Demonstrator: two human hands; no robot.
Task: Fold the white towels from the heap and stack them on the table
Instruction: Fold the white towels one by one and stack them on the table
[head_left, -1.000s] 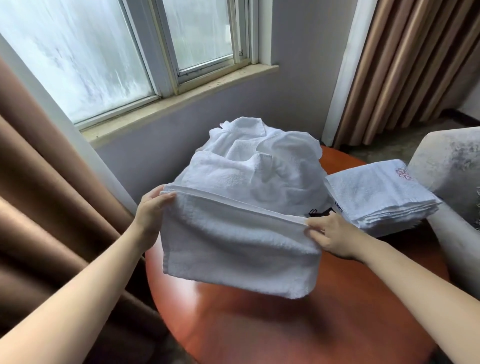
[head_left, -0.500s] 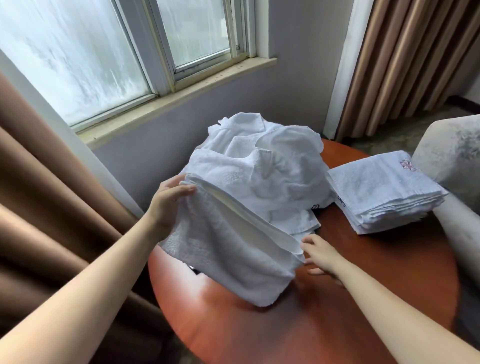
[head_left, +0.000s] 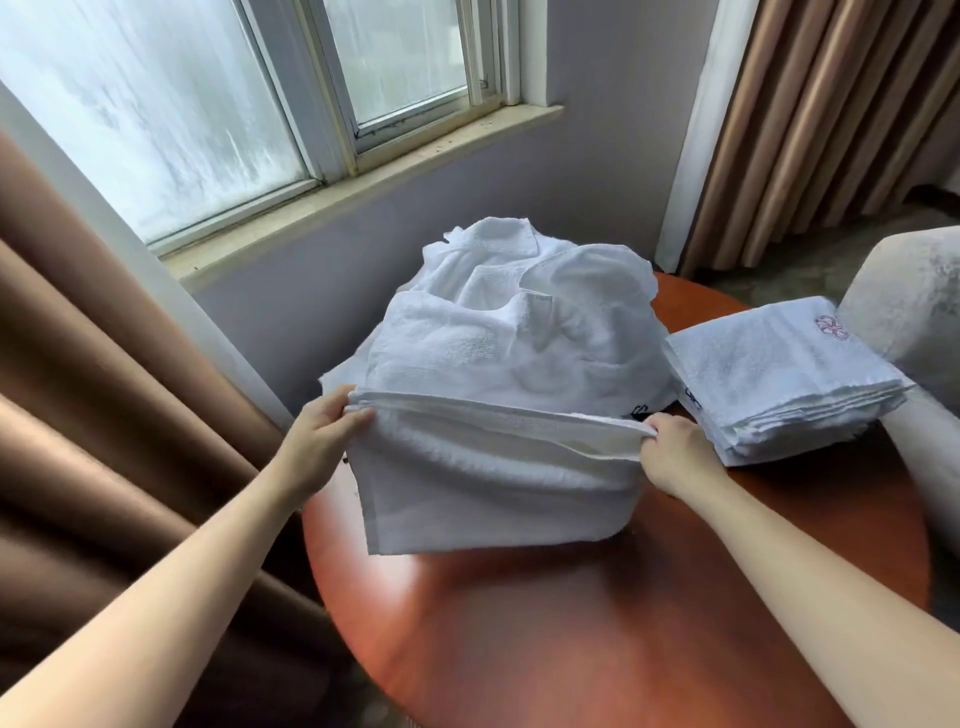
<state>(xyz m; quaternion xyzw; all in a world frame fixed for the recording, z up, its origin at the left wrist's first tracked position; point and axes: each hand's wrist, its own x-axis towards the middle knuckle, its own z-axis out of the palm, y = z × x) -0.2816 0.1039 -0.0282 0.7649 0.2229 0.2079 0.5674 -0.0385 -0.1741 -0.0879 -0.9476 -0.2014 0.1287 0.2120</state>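
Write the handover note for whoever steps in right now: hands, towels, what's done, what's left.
Hands: the left hand pinches the top left corner of a towel, and the right hand pinches its top right corner. The towel hangs doubled over between them, over the table.
Things: the heap of unfolded towels sits at the table's far side, behind the held one. The stack of folded towels lies on the table's right side.
Done: several towels stacked.
Left: finish folding this towel, add it to the stack, then work through the heap.

Round table (head_left: 597, 649) bears heap (head_left: 519, 332), folded stack (head_left: 784, 379)
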